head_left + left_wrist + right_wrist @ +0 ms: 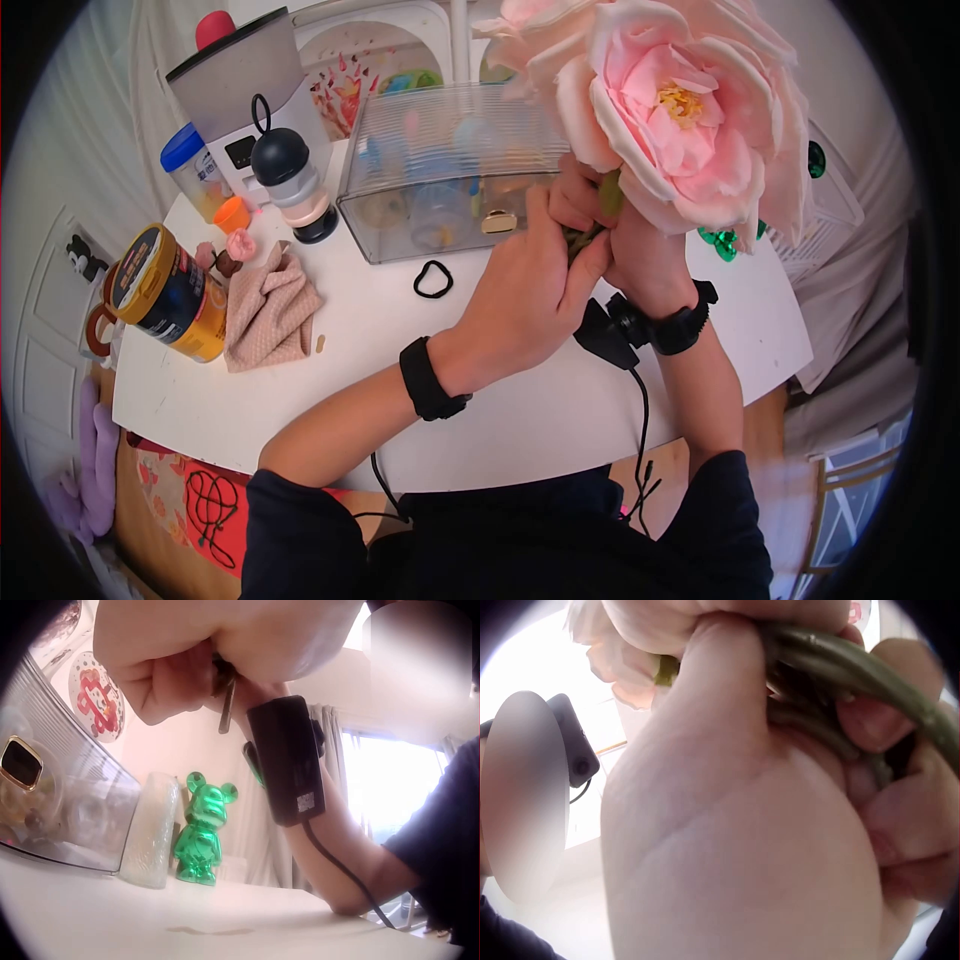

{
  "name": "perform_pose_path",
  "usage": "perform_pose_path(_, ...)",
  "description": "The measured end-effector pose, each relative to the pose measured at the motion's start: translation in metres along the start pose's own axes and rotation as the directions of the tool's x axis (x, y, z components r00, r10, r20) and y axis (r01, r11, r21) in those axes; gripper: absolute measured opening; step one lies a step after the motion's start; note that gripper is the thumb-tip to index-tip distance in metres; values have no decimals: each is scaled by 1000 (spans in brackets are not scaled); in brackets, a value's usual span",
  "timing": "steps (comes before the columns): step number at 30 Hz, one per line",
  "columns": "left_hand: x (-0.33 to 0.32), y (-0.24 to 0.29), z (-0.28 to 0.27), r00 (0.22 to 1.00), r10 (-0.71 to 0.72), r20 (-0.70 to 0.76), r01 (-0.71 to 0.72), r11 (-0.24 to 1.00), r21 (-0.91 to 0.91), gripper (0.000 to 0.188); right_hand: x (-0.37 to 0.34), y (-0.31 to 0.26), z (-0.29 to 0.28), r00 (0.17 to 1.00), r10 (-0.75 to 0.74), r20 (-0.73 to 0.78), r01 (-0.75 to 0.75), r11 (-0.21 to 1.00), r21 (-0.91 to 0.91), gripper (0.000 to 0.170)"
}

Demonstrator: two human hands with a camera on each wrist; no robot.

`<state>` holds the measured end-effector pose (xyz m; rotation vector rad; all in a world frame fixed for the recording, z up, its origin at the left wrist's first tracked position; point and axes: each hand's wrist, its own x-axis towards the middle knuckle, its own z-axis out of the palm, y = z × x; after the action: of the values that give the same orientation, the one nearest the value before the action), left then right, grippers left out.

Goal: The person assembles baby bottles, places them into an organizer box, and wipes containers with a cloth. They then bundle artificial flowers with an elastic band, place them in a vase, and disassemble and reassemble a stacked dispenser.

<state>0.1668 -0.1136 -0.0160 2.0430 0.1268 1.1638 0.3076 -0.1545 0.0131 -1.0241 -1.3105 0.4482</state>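
A large pink rose (690, 110) with a yellow centre is held up close to the head camera, its bloom covering the upper right. Below the bloom my left hand (520, 290) and right hand (645, 255) meet above the table, both gripping the stem. Thick green stems (847, 667) curve between the fingers in the right wrist view, where the right palm fills the middle. A stem end (227, 709) pokes out beneath the hands in the left wrist view. Most of the grip is hidden behind the left hand in the head view.
A clear-lidded box (440, 180) stands behind the hands. Beside it are a textured clear vase (150, 832) and a shiny green bear figurine (199, 836). Leftward stand a dark-capped bottle (295, 185), a cloth (270, 310) and a yellow-lidded tub (165, 290). A black hair tie (433, 280) lies nearby.
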Motion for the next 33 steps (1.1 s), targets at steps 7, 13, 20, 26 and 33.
perform_pose_path(7, 4, 0, -4, 998, -45, 44, 47, 999, -27, 33, -1, 9, -16, 976, 216, 17, -196, 913, -357, 18)
perform_pose_path(13, 23, 21, -59, 901, -79, 426, -93, 925, 369, 34, 5, -15, -22, 998, 63, -18, -63, 997, -48, 21)
perform_pose_path(20, 14, 17, -103, 875, -387, 291, 105, 738, 666, 20, 21, -26, -29, 988, -90, -125, 119, 960, 252, 39)
perform_pose_path(26, -37, -19, -110, 760, -518, 393, -50, 556, 830, 12, 25, -13, -29, 997, -40, -68, 69, 865, 498, 10)
perform_pose_path(33, -18, -25, -111, 780, -464, 420, 173, 805, 568, 7, 29, -11, -30, 997, -39, -67, 69, 847, 527, 4)
